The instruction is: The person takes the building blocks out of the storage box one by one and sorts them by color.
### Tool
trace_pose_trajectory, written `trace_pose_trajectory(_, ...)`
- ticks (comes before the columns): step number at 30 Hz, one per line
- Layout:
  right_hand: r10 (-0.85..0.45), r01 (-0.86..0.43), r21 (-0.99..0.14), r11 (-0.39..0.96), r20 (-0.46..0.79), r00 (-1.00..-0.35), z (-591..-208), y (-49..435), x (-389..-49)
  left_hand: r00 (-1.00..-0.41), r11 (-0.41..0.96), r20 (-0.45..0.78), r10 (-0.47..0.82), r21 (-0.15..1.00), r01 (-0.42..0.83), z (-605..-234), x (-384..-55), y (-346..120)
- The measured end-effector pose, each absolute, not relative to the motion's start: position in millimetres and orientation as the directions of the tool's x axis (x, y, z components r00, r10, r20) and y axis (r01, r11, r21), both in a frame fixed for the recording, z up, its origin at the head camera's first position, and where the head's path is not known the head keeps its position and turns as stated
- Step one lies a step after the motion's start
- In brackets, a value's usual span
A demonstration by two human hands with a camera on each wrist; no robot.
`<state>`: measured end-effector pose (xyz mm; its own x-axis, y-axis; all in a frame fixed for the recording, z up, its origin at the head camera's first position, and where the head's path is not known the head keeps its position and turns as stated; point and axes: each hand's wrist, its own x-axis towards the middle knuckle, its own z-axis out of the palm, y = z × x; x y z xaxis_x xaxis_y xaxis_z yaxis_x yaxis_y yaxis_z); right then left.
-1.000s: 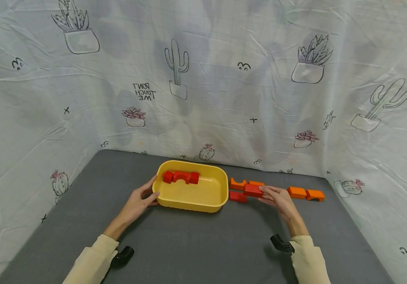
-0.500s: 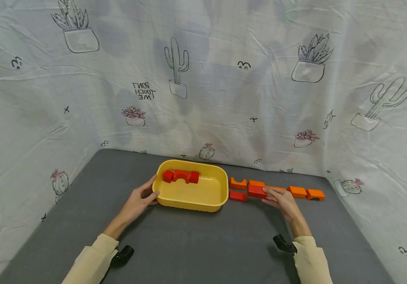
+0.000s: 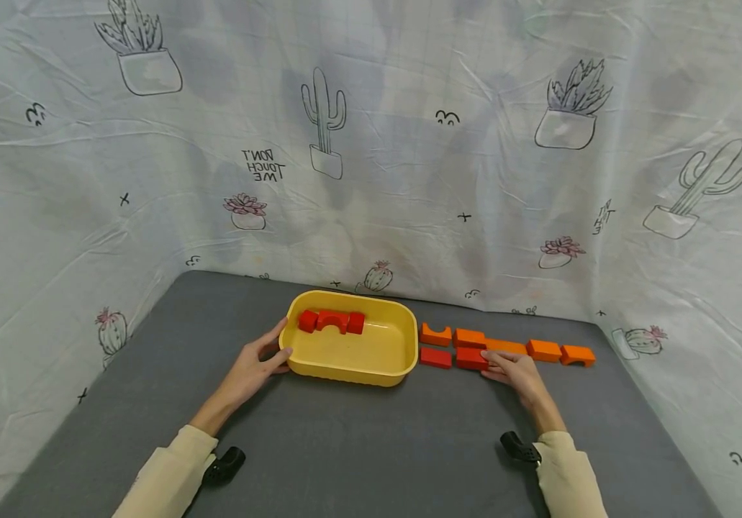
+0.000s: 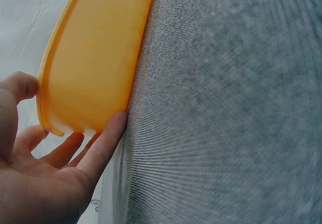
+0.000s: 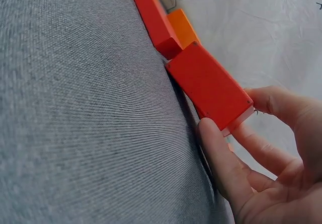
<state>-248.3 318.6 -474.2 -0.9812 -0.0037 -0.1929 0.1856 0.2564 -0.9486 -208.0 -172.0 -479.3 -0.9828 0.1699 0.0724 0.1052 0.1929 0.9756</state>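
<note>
My left hand (image 3: 250,368) holds the left end of a yellow plastic tub (image 3: 345,375), thumb at the rim and fingers against the outer wall. Inside, along the back wall, lie a red arch block (image 3: 325,317) and two small red blocks, one at each side of it. To the right of the tub, my right hand (image 3: 518,373) pinches a rectangular red block (image 5: 211,90) by its right end, low at the table. Another red block (image 3: 435,357) lies left of it, between it and the tub, roughly in line.
Behind the red blocks runs a row of orange blocks: a notched block (image 3: 435,337), a rectangular block (image 3: 469,338), a lower piece (image 3: 505,347), another rectangular block (image 3: 543,350) and an arch block (image 3: 578,355). A printed white sheet (image 3: 403,180) encloses the grey table (image 3: 345,446).
My right hand has carried the red block slightly right and down to the table, uncovering the orange blocks behind. My left hand stays on the tub.
</note>
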Motion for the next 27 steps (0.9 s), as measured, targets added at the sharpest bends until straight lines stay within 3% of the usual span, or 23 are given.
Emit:
trace_pose_trajectory(9, 0.022, 0.189, -0.91, 0.369, -0.195, -0.981, -472, 313, -249, -0.983, 0.196, 0.074, 0.167, 0.975, 0.106, -479, -208, -171)
trace_pose_trajectory(17, 0.122, 0.123, -0.769, 0.628, -0.059, -0.991, -470, 302, -244, -0.985, 0.205, 0.072, 0.159, 0.973, 0.104, -480, -208, -172)
trace_pose_trajectory(27, 0.12, 0.088, -0.751, 0.654, -0.011, -0.993, -473, 300, -244, -0.983, 0.198, 0.074, 0.17, 0.974, 0.107, -481, -209, -172)
